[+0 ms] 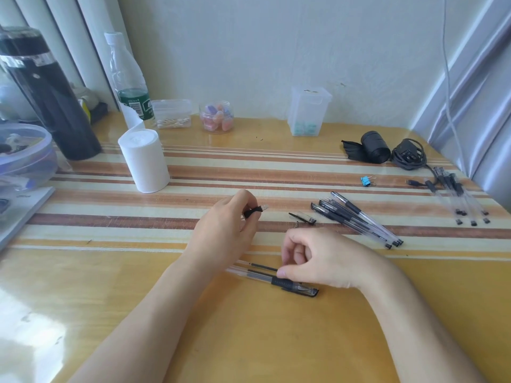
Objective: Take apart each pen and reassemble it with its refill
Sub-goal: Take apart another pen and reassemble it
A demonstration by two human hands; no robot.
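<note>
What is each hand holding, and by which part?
Left hand: small black pen tip section, pinched at its black end. Right hand: fingertips on the thin black refill lying on the table; firm grip unclear.

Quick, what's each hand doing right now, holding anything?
Left hand: closed on a small black pen piece.
Right hand: fingers curled, fingertip touching the pen on the table; not clearly gripping it.

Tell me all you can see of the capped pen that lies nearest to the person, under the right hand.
The pen has a clear plastic barrel, a black ribbed grip and a clear cap with a black end. It lies flat on the yellow table, cap pointing right. The right hand touches its grip with a fingertip. A loose refill lies just behind it.
</note>
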